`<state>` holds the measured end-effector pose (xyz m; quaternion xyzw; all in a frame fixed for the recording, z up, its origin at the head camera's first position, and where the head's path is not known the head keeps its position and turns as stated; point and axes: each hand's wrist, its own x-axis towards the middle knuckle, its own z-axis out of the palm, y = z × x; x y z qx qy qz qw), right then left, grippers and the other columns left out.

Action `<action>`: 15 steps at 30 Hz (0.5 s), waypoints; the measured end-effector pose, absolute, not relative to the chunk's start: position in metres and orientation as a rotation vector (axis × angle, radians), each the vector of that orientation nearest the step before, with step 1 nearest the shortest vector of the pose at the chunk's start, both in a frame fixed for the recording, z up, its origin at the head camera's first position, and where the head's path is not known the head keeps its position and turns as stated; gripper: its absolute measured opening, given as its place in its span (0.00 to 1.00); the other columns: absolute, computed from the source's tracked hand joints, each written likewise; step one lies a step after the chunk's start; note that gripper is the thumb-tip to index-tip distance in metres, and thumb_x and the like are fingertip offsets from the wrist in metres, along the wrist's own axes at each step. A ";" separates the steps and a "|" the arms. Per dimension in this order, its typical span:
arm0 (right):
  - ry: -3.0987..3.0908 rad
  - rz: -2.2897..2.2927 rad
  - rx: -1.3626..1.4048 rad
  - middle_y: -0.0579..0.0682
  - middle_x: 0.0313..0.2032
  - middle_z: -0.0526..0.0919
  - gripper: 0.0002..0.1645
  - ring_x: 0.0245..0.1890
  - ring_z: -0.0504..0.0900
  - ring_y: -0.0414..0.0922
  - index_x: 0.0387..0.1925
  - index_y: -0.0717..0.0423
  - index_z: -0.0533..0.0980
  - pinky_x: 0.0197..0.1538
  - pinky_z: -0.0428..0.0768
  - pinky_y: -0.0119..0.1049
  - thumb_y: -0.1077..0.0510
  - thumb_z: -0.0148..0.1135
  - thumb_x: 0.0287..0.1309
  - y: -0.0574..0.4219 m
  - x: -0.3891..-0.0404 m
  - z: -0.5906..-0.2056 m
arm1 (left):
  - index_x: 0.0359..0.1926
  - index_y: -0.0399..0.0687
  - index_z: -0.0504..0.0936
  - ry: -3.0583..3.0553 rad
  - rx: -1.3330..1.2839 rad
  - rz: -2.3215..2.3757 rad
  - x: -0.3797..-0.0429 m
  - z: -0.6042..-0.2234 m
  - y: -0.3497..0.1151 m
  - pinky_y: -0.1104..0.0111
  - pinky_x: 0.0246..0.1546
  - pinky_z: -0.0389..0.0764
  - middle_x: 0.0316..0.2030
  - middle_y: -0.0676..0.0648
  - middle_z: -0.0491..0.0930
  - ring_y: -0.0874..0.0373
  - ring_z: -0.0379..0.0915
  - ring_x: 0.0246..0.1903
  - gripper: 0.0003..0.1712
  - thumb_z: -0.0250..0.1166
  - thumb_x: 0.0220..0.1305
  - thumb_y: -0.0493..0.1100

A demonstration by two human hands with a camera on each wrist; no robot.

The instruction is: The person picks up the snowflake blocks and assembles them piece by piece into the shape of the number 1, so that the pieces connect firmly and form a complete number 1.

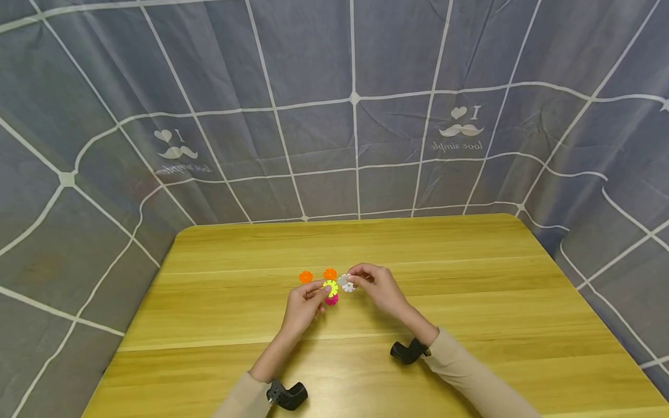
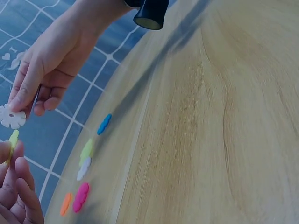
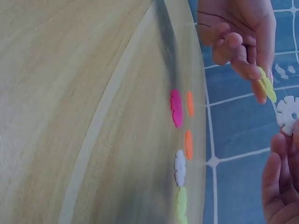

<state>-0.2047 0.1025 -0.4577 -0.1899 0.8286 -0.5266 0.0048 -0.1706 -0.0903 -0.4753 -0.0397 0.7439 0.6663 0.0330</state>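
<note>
My left hand pinches a yellow notched building disc between thumb and fingertips. Facing it, the right hand holds a white notched disc by its edge. Both discs are raised above the table, close together. From the left wrist view, the white disc shows its flat face with a small centre hole, while the yellow disc is almost edge-on. In the right wrist view a narrow gap separates the yellow disc from the white disc.
On the wooden table lie two orange discs, a magenta disc and another white disc. A blue disc and a second yellow disc show in the left wrist view. Grey curtain stands behind the table.
</note>
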 end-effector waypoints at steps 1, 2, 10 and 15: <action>2.593 -1.658 -0.591 0.53 0.34 0.86 0.10 0.34 0.80 0.55 0.39 0.59 0.81 0.35 0.77 0.27 0.57 0.60 0.63 0.102 -0.205 -0.458 | 0.50 0.35 0.82 2.290 -0.123 2.048 -0.171 -0.475 -0.090 0.77 0.13 0.63 0.27 0.37 0.82 0.61 0.69 0.16 0.16 0.63 0.64 0.40; 2.593 -1.664 -0.587 0.53 0.34 0.86 0.10 0.33 0.80 0.56 0.39 0.59 0.82 0.35 0.77 0.27 0.56 0.60 0.63 0.102 -0.204 -0.459 | 0.50 0.35 0.81 2.287 -0.127 2.047 -0.171 -0.475 -0.090 0.77 0.13 0.63 0.28 0.37 0.83 0.62 0.69 0.16 0.17 0.63 0.64 0.40; 2.603 -1.648 -0.606 0.53 0.35 0.86 0.09 0.31 0.79 0.42 0.39 0.59 0.82 0.35 0.77 0.27 0.57 0.60 0.63 0.100 -0.205 -0.456 | 0.54 0.31 0.78 2.214 -0.109 2.095 -0.170 -0.474 -0.090 0.77 0.13 0.62 0.33 0.35 0.86 0.62 0.69 0.14 0.20 0.62 0.66 0.40; 2.608 -1.627 -0.610 0.52 0.35 0.86 0.09 0.30 0.78 0.37 0.39 0.59 0.81 0.36 0.79 0.29 0.58 0.59 0.63 0.100 -0.205 -0.455 | 0.55 0.31 0.77 2.165 -0.117 2.122 -0.169 -0.474 -0.089 0.76 0.14 0.62 0.34 0.35 0.86 0.61 0.71 0.13 0.19 0.60 0.67 0.38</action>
